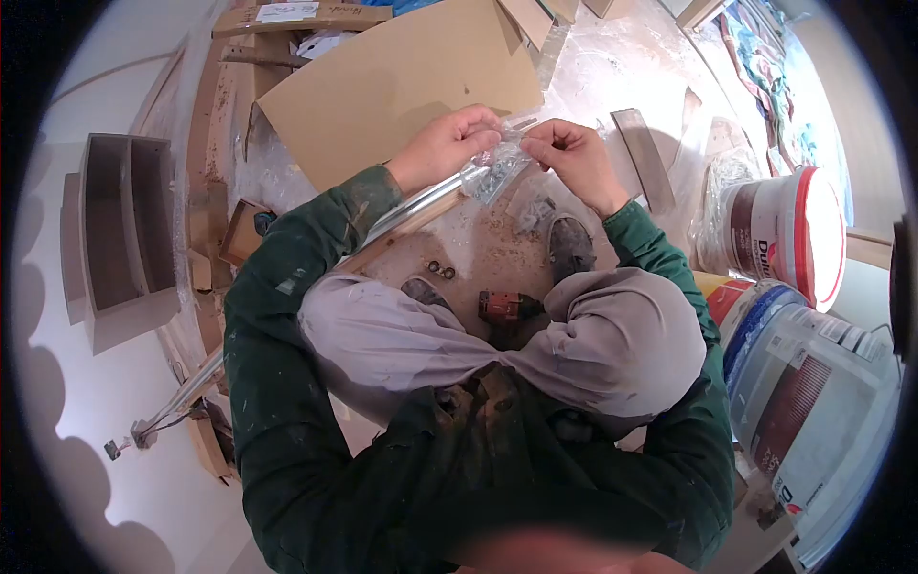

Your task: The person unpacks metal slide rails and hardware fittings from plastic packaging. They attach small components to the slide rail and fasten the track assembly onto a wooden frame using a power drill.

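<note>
Left hand: the left hand (451, 145) has thumb and fingers pinched together on the upper edge of a clear plastic bag.
Right hand: the right hand (572, 161) pinches the same edge from the other side, fingertips curled in; the exact hold of each finger is too small to tell.
Plastic bag: the clear plastic bag (495, 178) hangs between and below the hands, above the floor, with small greyish pieces inside; whether its top is sealed or torn cannot be made out.
Spill: a sudden tear could scatter the pieces, the likely cause being both hands pulling hard on thin film.
Lost pieces: anything dropped could vanish in the crumbs and dust on the floor (488, 251), or be mistaken for the small dark rings (441, 270) lying there.
Metal rail: a shiny metal rail (413, 207) slants beneath the left forearm, beside a strip of wood (406, 230); a careless elbow could knock it.
Power tool: a red power tool (500, 306) lies between the legs, near the right shoe (571, 247); a shifted foot could bump it.
Buckets: large paint buckets (823, 237) stand at the right, well apart from the bag.
</note>
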A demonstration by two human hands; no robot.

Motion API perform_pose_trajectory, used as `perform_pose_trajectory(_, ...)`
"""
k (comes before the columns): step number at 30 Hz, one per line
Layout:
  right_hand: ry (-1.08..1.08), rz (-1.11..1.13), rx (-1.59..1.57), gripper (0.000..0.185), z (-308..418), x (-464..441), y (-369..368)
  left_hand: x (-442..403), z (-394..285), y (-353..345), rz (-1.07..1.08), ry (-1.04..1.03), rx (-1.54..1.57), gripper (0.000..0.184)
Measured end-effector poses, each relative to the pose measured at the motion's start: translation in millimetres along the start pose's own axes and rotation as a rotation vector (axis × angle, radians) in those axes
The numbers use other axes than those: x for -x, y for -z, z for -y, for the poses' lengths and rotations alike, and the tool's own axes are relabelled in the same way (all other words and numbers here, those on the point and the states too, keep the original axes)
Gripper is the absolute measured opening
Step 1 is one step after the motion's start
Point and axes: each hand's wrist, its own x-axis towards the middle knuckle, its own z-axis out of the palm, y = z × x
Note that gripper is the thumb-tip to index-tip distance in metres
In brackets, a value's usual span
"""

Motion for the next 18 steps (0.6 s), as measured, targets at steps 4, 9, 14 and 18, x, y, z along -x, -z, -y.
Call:
perform_pose_trajectory(4,0.014,0.036,0.067,0.011,5.0,1.1,-4.0,6.2,-13.6,-7.6,0.002,-0.080,-0.189,0.014)
perform_pose_trajectory(9,0.074,0.012,0.131,0.011,10.3,0.2,-11.2,3.8,-16.2,-5.7,-0.062,-0.120,-0.471,0.014)
perform_pose_trajectory(14,0.099,-0.017,-0.034,0.010,3.7,-4.1,-13.2,-1.2,-6.3,-2.3,-0.177,-0.194,-0.140,0.018)
perform_pose_trajectory(18,0.096,0.024,0.046,0.011,-0.4,-5.4,-11.1,4.2,-12.2,-7.8,-0.077,-0.138,-0.145,0.016)
